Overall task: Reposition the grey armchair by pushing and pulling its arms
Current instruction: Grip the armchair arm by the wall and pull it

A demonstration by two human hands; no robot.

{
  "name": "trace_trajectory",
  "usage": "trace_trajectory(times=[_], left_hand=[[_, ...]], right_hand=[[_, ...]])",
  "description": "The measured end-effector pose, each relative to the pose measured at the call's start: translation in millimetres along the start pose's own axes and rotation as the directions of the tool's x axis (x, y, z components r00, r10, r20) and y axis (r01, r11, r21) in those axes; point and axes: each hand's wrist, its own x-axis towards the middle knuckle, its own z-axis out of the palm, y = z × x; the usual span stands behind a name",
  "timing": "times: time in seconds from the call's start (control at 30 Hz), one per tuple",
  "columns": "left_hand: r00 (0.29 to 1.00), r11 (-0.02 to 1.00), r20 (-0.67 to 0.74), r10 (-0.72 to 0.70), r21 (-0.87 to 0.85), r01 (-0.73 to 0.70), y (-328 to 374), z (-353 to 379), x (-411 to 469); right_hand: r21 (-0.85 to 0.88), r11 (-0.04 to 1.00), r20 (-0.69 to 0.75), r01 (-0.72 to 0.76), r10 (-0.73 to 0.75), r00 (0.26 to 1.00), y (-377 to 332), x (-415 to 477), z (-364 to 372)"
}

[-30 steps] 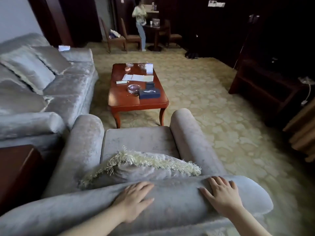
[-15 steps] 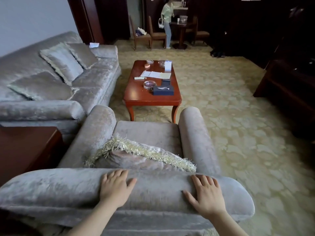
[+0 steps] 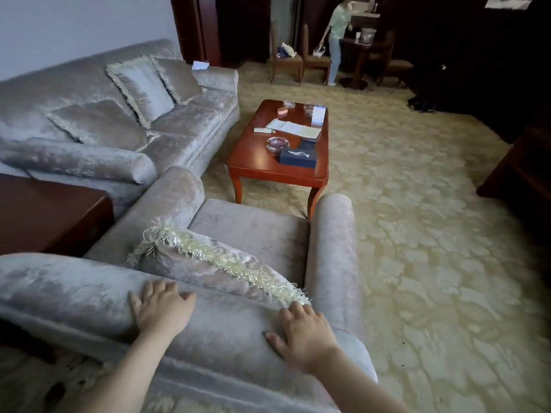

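The person stands behind the grey armchair point(image 3: 250, 231), which sits on the patterned carpet point(image 3: 432, 248) in the near foreground. Its rolled backrest runs crosswise, left to right, dipping toward the right. The left hand point(image 3: 162, 311) lies flat on top of that roll, fingers straight and spread, gripping nothing. The right hand point(image 3: 304, 333) presses palm-down near the roll's right end in the same loose, flat way. Just beyond the fingers, a fringed cushion point(image 3: 208, 260) leans against the inside of the backrest.

The chair's two arms stretch away from the person, so the seat faces the near short end of the red-brown coffee table point(image 3: 259, 165), close to its legs. A dark wooden side table point(image 3: 44, 213) stands beside the chair's left arm. Farther left is the grey sofa point(image 3: 185, 129) with its cushions. At the far end, another person point(image 3: 338, 28) stands among wooden chairs.
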Motion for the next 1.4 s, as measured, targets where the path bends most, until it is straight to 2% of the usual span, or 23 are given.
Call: trace_trajectory(times=[0.1, 0.17, 0.23, 0.3, 0.47, 0.6, 0.67, 0.8, 0.97, 1.0, 1.1, 1.2, 1.27, 1.33, 1.4], left_hand=[[0.952, 0.923, 0.026, -0.306, -0.237, 0.303, 36.4, 10.1, -40.9], [0.874, 0.761, 0.050, -0.484, -0.468, 0.449, 72.7, 21.5, -73.7], [0.802, 0.600, 0.055, -0.594, -0.634, 0.488, 101.1, 28.2, -89.6], [0.738, 0.496, 0.080, -0.670, -0.691, 0.525, 121.0, 28.9, -97.3], [0.655, 0.470, 0.076, -0.752, -0.636, 0.613, 131.1, 26.3, -94.8], [0.609, 0.487, 0.032, -0.792, -0.568, 0.664, 133.7, 28.9, -90.4], [0.591, 0.497, -0.005, -0.807, -0.547, 0.674, 132.0, 34.1, -89.4], [0.605, 0.544, -0.054, -0.794, -0.508, 0.668, 129.2, 44.4, -90.8], [0.589, 0.501, 0.004, -0.808, -0.520, 0.692, 132.9, 36.0, -91.4], [0.575, 0.467, 0.021, -0.818, -0.559, 0.685, 134.4, 33.9, -93.1], [0.471, 0.231, 0.137, -0.871, -0.733, 0.640, 149.6, 29.4, -108.7], [0.369, 0.020, 0.277, -0.887, -0.776, 0.631, 190.7, 37.5, -144.6], [0.266, -0.110, 0.364, -0.893, -0.748, 0.654, 228.9, 48.3, -173.0], [0.183, -0.145, 0.417, -0.890, -0.640, 0.755, 266.1, 54.9, -191.7], [0.060, -0.177, 0.409, -0.911, -0.517, 0.837, 289.9, 56.7, -197.0]], right_hand=[[-0.080, 0.978, 0.033, 0.191, -0.189, 0.982, 32.5, -15.7, -16.1], [-0.102, 0.948, 0.034, 0.302, -0.300, 0.953, 58.9, -29.3, -28.0], [-0.129, 0.920, 0.029, 0.371, -0.370, 0.928, 77.1, -34.2, -41.1], [-0.140, 0.893, 0.040, 0.428, -0.427, 0.903, 98.4, -33.8, -56.9], [-0.134, 0.820, 0.048, 0.556, -0.556, 0.830, 130.6, -2.5, -78.6], [-0.138, 0.764, 0.071, 0.630, -0.627, 0.776, 127.1, 51.9, -85.1], [-0.161, 0.705, 0.097, 0.690, -0.685, 0.722, 118.9, 80.9, -82.5], [-0.172, 0.584, 0.088, 0.793, -0.793, 0.603, 96.9, 128.9, -81.5], [-0.189, 0.386, 0.131, 0.903, -0.901, 0.413, 68.2, 166.1, -91.1], [-0.184, 0.353, 0.138, 0.917, -0.915, 0.380, 59.7, 170.2, -91.7], [-0.152, 0.268, 0.193, 0.951, -0.936, 0.295, 28.1, 173.9, -86.7], [-0.128, 0.161, 0.233, 0.979, -0.954, 0.187, 1.8, 163.6, -73.1], [-0.099, 0.047, 0.248, 0.994, -0.966, 0.071, -4.5, 150.6, -60.3], [-0.048, -0.099, 0.268, 0.994, -0.960, -0.083, -3.0, 134.3, -48.7], [-0.023, -0.266, 0.279, 0.964, -0.927, -0.249, 2.3, 116.9, -42.1]])
